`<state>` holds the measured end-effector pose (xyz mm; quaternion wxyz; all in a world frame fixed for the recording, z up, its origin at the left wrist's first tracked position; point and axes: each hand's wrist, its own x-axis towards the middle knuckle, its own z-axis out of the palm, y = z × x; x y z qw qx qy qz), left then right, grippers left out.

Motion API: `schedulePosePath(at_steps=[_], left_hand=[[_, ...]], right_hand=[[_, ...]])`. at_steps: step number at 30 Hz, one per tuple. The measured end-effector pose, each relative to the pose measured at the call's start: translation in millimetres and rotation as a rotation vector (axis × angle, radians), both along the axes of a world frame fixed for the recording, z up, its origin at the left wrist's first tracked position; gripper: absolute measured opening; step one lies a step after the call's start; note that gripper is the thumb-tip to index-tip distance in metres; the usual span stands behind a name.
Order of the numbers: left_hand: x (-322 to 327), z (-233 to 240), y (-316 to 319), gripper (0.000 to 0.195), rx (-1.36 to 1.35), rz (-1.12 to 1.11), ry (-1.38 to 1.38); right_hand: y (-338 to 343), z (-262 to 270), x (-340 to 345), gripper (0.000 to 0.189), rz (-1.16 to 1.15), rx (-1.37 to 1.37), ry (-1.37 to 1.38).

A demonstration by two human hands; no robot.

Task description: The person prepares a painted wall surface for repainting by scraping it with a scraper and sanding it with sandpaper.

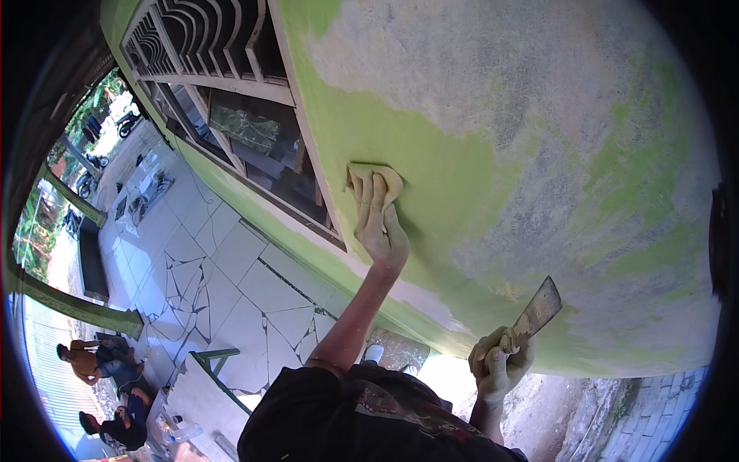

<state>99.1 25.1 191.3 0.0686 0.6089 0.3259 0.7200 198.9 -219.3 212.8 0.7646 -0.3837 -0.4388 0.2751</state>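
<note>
My left hand (378,225) presses a folded, pale sheet of what looks like sandpaper (392,182) flat against the painted wall (450,150), its fingers spread over the sheet. The wall is light green, with large grey and whitish patches where the green is absent or worn. In my right hand (499,367) is a scraper (537,312) with a broad, stained blade. Its handle is mostly hidden by my fingers. The blade tilts up to the right in front of the lower wall; whether it touches the wall I cannot tell.
A framed window (260,133) with slatted vents above it borders the work area on the left. White tiles (225,254) cover the porch floor. A green-edged table or bench (213,358) stands at lower left, near two seated people (124,427) and a plastic bottle (187,433).
</note>
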Motion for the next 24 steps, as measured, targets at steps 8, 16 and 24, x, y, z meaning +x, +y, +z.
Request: schedulePosePath(at_steps=[8,16,24], left_hand=[[-22,124,25,0.032,0.218,-0.047,0.074],[-1,11,-33,0.035,0.118,-0.219,0.131],[-9,117,-1,0.038,0.201,-0.174,0.108]], right_hand=[[6,-1,-7,0.028,0.024,-0.09,0.015],[9,2,-9,0.036,-0.027,-0.111,0.093],[17,-7,-4,0.045,0.022,-0.108,0.044]])
